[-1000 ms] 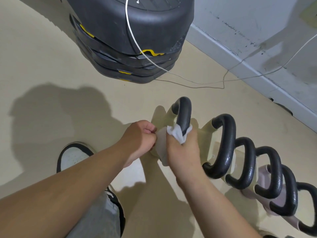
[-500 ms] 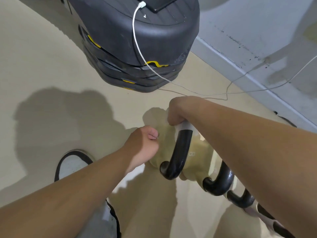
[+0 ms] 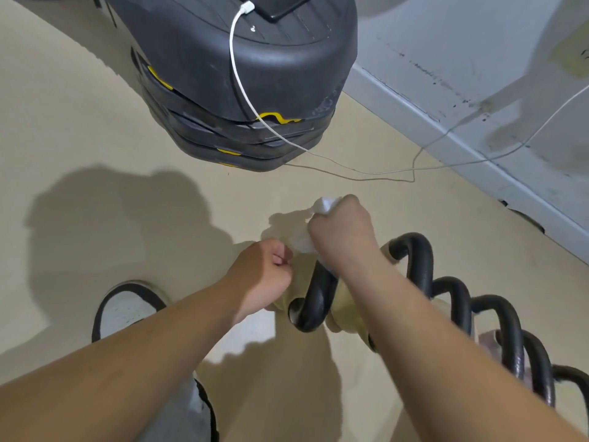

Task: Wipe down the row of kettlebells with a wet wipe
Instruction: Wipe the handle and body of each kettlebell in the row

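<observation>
First kettlebell (image 3: 318, 298): standing on the floor (image 3: 79, 106) at the near end of the row, its black handle arching over a tan body.
Right hand (image 3: 342, 232): reaching over the first kettlebell, fingers curling tight round the wipe and pressing it against the top of the handle.
Wipe (image 3: 301, 243): bunching white in the right fist, poking out on the fist's far side and draping down onto the first kettlebell's handle.
Left hand (image 3: 263, 277): curling into a fist with nothing plainly showing inside it, sitting just left of the first kettlebell with its knuckles just beside the wipe; contact with the tan body not clear.
Row (image 3: 425, 266): running away to the right of the first kettlebell, black handles overlapping one behind another.
Stack (image 3: 255, 59): black stepped blocks with yellow marks, sitting well beyond the first kettlebell.
Cable (image 3: 247, 8): trailing white down the stack and along the floor, beyond the first kettlebell, towards the wall (image 3: 478, 52).
Shoe (image 3: 126, 309): resting on the floor, left of the first kettlebell.
</observation>
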